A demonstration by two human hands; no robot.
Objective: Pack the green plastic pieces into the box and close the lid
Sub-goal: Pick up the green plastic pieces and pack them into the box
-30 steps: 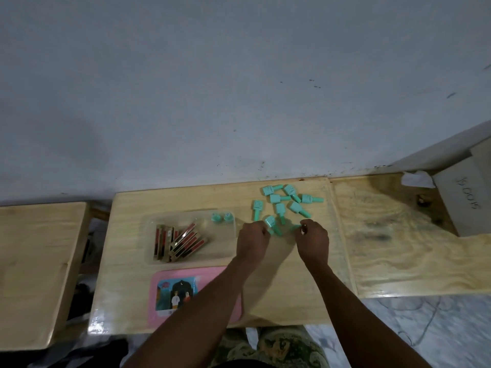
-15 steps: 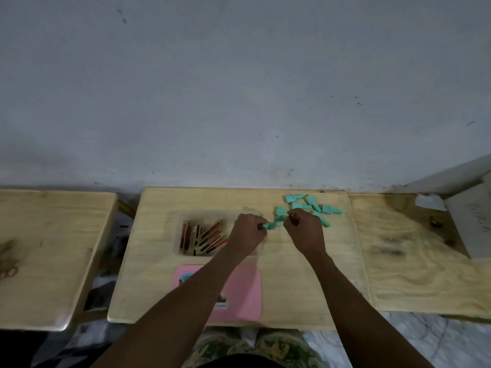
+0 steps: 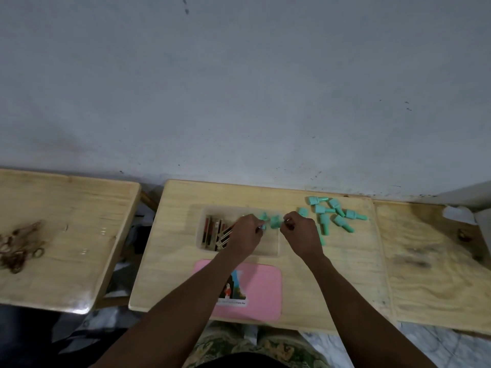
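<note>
A person's left hand (image 3: 245, 235) hung over the open clear box (image 3: 273, 249) on the middle wooden table (image 3: 172, 248). Its fingers were curled tight, pinching a green piece (image 3: 263, 227) at their tips above the box's right end. Two more pieces (image 3: 275, 221) appeared to lie inside that same end.

The right hand (image 3: 300, 235) was just beside the box's right wall, its fingers curled inward. Whether it held anything could not be told.

The loose green pieces (image 3: 332, 212) lay scattered on the table to the right of that hand, near the wall, with one partly hidden behind the hand. Red, black and gold sticks (image 3: 212, 229) filled the box's left end.

The pink lid (image 3: 260, 288), bearing a picture sticker, lay flat on the table just in front of the box, partly under the left forearm.

A tangle of brownish rings (image 3: 18, 248) sat on a separate table to the left. A white scrap (image 3: 457, 214) rested on the wooden board (image 3: 425, 261) to the right.
</note>
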